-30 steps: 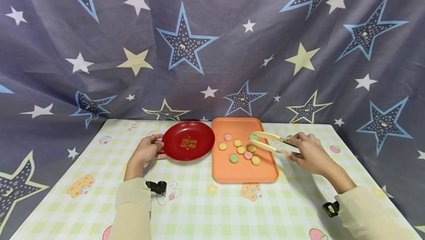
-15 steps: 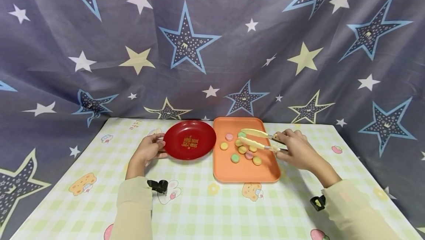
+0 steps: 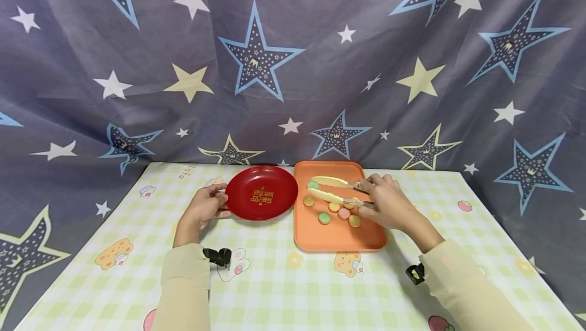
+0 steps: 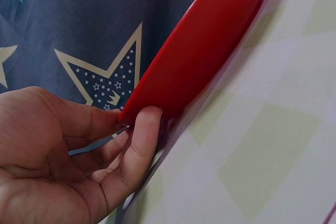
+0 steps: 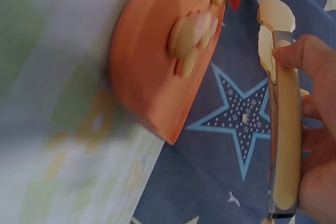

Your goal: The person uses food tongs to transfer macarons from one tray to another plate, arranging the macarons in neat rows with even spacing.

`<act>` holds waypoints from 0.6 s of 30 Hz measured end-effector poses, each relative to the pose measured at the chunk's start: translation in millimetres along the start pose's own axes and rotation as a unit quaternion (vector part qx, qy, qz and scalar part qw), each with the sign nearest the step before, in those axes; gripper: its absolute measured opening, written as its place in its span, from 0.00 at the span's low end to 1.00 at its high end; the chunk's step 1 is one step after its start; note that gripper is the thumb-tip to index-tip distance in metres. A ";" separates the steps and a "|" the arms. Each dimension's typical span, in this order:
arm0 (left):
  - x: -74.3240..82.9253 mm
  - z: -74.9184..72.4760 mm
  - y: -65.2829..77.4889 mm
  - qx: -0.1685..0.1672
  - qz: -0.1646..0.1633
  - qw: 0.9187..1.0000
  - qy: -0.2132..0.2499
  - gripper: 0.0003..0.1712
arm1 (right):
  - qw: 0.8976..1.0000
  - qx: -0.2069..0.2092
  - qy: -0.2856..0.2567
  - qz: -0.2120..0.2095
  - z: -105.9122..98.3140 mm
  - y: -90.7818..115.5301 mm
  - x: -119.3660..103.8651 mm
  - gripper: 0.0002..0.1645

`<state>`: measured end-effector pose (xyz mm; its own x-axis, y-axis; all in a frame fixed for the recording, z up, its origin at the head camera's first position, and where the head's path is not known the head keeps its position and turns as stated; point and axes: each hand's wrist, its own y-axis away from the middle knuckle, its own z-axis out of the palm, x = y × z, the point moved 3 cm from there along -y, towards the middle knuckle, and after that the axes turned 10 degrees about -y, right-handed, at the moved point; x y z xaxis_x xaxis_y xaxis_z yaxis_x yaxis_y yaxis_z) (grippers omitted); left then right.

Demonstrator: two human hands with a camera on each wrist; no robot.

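Observation:
My left hand (image 3: 203, 206) pinches the near-left rim of a red plate (image 3: 240, 201) with gold characters; the left wrist view shows thumb and fingers at the edge of the tilted red plate (image 4: 194, 61). In my right hand (image 3: 389, 204) is a pair of food tongs (image 3: 330, 181) with cream tips, also seen as tongs (image 5: 287, 129) in the right wrist view. Between the tips, over the left part of an orange tray (image 3: 316, 239), is a green macaron (image 3: 313, 185). Beneath and near the tongs lie several macarons, among them a pink one (image 3: 344, 213) and another green one (image 3: 324, 218).
Plate and tray stand side by side near the back of a table with a green checked cloth (image 3: 284, 295). A dark curtain (image 3: 293, 92) with stars hangs right behind the table.
My right hand has moved left with the tongs, carrying the green macaron from the tray's right side to its left side. The left hand and the plate have stayed in place.

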<state>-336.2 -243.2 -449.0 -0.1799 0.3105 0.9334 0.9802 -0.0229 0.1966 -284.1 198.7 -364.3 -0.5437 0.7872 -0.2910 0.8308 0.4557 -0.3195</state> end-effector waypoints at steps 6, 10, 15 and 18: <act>-1.1 -0.4 0.1 0.000 -0.004 1.000 -0.001 0.30 | 1.000 -0.006 -0.004 0.001 7.9 -14.2 -14.7 0.28; -1.5 -0.7 0.7 -0.002 -0.004 1.000 -0.002 0.31 | 1.000 -0.009 -0.008 -0.004 13.2 -23.6 -23.9 0.28; -0.9 -0.8 0.7 0.001 -0.002 1.000 -0.001 0.31 | 1.000 -0.020 -0.006 -0.004 19.4 -35.8 -34.3 0.29; -0.5 -1.2 0.0 0.005 -0.003 1.000 -0.001 0.30 | 0.999 -0.033 -0.001 0.001 24.7 -43.3 -39.2 0.30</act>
<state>-336.2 -244.5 -449.2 -0.1855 0.3132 0.9314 0.9799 -0.0120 0.1991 -301.7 137.8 -361.3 -0.5422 0.7873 -0.2936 0.8380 0.4806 -0.2585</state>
